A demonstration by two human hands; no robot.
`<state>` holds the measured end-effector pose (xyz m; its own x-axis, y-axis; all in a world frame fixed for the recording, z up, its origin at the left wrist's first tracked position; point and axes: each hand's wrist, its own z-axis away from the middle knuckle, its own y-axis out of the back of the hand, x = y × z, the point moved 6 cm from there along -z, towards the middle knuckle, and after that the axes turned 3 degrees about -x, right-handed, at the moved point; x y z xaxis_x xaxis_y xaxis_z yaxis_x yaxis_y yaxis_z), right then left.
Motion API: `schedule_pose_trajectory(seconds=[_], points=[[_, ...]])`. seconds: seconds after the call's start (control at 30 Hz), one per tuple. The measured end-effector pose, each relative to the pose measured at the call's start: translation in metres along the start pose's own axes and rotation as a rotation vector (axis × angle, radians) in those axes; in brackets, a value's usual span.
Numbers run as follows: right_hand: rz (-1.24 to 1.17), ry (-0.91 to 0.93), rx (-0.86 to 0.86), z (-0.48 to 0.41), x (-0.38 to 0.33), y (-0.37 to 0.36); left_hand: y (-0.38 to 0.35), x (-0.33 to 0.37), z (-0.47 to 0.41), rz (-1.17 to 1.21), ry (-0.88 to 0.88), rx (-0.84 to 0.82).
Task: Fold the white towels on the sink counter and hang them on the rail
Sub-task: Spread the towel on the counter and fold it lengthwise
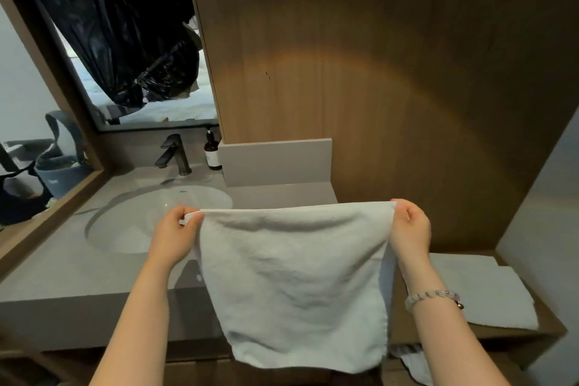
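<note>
A white towel (297,279) hangs in the air in front of the sink counter (62,273), stretched flat by its top edge. My left hand (174,235) pinches the towel's upper left corner. My right hand (410,229), with a bead bracelet on the wrist, pinches the upper right corner. The towel's lower edge drops below the counter's front edge. Another white towel (488,291) lies folded on a wooden shelf at the right. No rail is in view.
An oval basin (131,222) is set in the grey counter, with a dark tap (175,153) and a brown pump bottle (212,152) behind it. A mirror (141,50) and a wooden wall panel (360,72) rise behind. More white cloth (413,363) shows under the shelf.
</note>
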<state>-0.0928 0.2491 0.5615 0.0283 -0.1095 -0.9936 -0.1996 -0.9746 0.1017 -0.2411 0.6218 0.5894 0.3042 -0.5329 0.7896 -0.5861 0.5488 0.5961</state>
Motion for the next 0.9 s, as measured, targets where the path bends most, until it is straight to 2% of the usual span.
schedule_pose_trajectory(seconds=[0.17, 0.27, 0.6, 0.9], points=[[0.002, 0.045, -0.095, -0.048, -0.015, -0.043, -0.009, -0.001, -0.054, -0.016, 0.044, 0.012], [-0.014, 0.001, -0.124, -0.076, -0.011, -0.071, -0.020, -0.011, -0.092, -0.041, 0.081, -0.023], [-0.073, -0.245, 0.010, -0.156, 0.046, -0.171, -0.090, -0.063, -0.218, -0.046, 0.124, -0.135], [0.215, -0.335, 0.078, -0.219, 0.109, -0.217, -0.160, -0.119, -0.287, 0.110, 0.298, -0.174]])
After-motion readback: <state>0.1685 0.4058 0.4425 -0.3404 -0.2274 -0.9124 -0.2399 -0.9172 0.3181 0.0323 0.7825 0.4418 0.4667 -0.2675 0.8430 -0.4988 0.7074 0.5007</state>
